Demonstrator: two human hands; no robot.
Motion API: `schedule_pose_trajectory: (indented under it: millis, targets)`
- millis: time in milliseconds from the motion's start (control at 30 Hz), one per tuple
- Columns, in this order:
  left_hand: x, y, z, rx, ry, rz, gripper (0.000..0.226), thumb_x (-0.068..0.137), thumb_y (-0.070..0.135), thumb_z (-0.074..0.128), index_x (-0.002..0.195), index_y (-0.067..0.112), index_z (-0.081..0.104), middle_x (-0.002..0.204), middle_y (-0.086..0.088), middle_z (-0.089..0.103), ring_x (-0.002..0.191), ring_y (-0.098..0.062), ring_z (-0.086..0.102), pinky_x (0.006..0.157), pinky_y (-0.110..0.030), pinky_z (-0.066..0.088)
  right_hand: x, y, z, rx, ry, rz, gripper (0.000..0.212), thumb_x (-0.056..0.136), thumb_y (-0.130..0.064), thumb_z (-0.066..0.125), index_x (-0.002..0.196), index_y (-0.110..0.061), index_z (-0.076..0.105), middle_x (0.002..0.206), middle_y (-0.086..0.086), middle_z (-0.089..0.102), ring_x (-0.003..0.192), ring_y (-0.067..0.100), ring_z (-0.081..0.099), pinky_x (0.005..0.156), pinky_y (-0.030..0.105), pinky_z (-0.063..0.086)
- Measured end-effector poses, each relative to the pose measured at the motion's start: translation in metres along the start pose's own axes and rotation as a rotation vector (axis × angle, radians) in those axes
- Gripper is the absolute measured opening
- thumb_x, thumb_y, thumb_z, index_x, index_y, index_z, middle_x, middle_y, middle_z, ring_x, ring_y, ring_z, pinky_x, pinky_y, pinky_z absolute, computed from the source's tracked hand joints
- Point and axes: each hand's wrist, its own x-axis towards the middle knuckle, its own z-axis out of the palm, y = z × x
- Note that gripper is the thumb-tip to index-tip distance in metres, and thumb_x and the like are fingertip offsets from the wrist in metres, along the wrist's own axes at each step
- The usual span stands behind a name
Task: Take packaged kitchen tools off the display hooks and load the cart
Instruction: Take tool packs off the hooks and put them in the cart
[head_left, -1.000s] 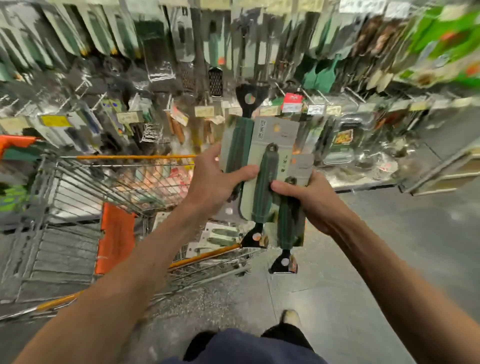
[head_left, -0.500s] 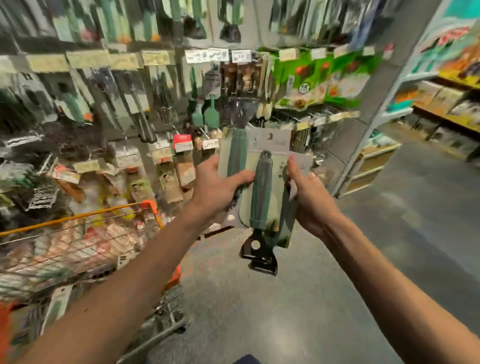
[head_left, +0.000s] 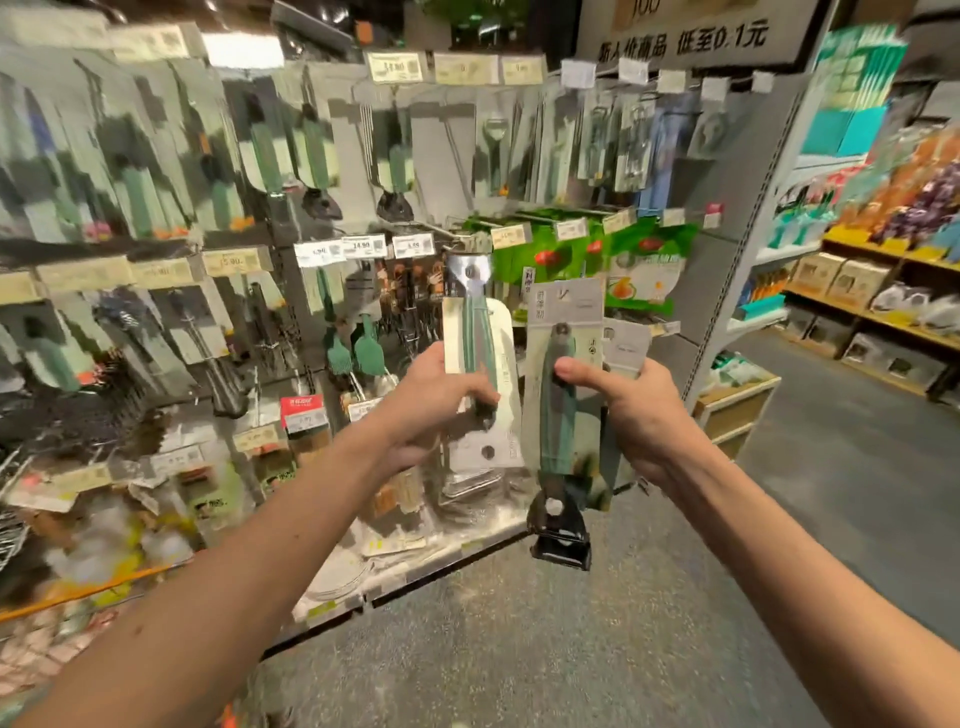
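My left hand (head_left: 434, 400) grips one carded kitchen tool (head_left: 480, 364) with a green handle and a metal head at the top. My right hand (head_left: 631, 415) holds two more carded green-handled tools (head_left: 561, 395) stacked together, their black heads hanging below the cards. The two bundles are held apart at chest height in front of the display wall (head_left: 311, 208), where many similar packaged tools hang on hooks. Only the cart's orange rim (head_left: 78, 592) shows at the lower left.
Price tags line the hook rows. Green bags (head_left: 644, 265) hang behind the held packs. A low shelf edge (head_left: 415, 571) runs along the floor. Shelves with boxes (head_left: 857, 291) stand at the right across an open grey aisle floor (head_left: 779, 519).
The view has swung up and right, away from the cart toward the display. The packs that were held together in both hands are now split, one in the left and the rest in the right.
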Motion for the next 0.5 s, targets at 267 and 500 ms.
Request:
schedule_pose_trajectory:
  millis: [267, 500]
  targets:
    - [0.122, 0.054, -0.008, 0.087, -0.003, 0.148, 0.095, 0.072, -0.024, 0.069, 0.148, 0.021, 0.034, 0.105, -0.018, 0.072, 0.083, -0.026, 0.074, 0.066, -0.034, 0.060, 0.133, -0.034, -0.003, 0.029, -0.015, -0.067, 0.018, 0.078, -0.006, 0.077, 0.095, -0.011, 0.072, 0.086, 0.002, 0.078, 0.076, 0.016, 0.075, 0.055, 0.026, 0.058]
    - [0.215, 0.114, -0.032, 0.447, -0.052, 0.296, 0.104, 0.083, -0.009, 0.069, 0.154, 0.039, 0.011, 0.108, -0.018, 0.069, 0.078, -0.029, 0.068, 0.067, -0.038, 0.055, 0.254, -0.058, 0.006, -0.051, -0.094, -0.118, 0.020, 0.078, -0.007, 0.077, 0.096, -0.014, 0.073, 0.091, 0.004, 0.078, 0.078, 0.016, 0.075, 0.061, 0.030, 0.059]
